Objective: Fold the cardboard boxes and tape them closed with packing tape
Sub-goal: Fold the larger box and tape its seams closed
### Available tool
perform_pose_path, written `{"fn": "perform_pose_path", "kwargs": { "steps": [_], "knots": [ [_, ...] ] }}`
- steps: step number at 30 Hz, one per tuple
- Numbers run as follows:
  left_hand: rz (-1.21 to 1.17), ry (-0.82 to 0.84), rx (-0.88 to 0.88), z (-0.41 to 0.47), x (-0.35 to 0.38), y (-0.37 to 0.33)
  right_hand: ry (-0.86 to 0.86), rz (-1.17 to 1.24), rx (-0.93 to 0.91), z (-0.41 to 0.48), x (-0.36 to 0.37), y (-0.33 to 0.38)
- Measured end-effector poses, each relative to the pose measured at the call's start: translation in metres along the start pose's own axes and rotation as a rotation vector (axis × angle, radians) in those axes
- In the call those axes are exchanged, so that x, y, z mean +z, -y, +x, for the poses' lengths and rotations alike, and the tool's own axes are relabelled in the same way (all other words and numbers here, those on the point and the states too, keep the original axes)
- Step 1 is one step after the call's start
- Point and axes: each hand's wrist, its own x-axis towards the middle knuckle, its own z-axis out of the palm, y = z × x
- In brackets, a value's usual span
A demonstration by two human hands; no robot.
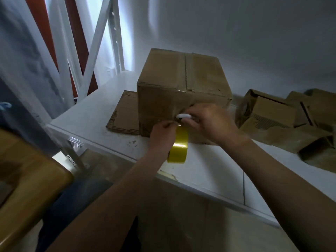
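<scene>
Nearest, my left hand [161,134] pinches the strip off the hanging tape roll [179,146], keeping it taut, while my right hand [209,122] curls round a white tool [183,116], probably a cutter, pressed to the near face of the box [163,73] on the table [209,170].

matt cardboard box [181,84], glossy, perhaps plastic tape roll [179,145]

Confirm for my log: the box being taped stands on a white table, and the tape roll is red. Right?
Not quite: the tape roll is yellow, not red, as the head view shows. The box being taped does stand on the white table.
</scene>
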Motion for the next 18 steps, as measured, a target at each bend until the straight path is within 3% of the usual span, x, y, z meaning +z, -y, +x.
{"fn": "perform_pose_path", "kwargs": {
  "steps": [7,11,14,18],
  "knots": [
    [-0.015,0.013,-0.014,0.000,-0.003,-0.002,0.072,-0.200,0.000,0.013,0.013,0.004],
    [-0.002,0.036,-0.078,-0.001,-0.003,0.001,0.133,-0.246,0.101,0.001,0.007,-0.010],
    [0.079,0.054,-0.041,-0.003,-0.002,0.002,0.124,-0.146,0.282,-0.040,0.004,-0.027],
    [0.202,0.042,0.019,-0.007,-0.003,-0.002,0.385,0.170,0.645,-0.090,0.023,-0.040]
  ]
}}
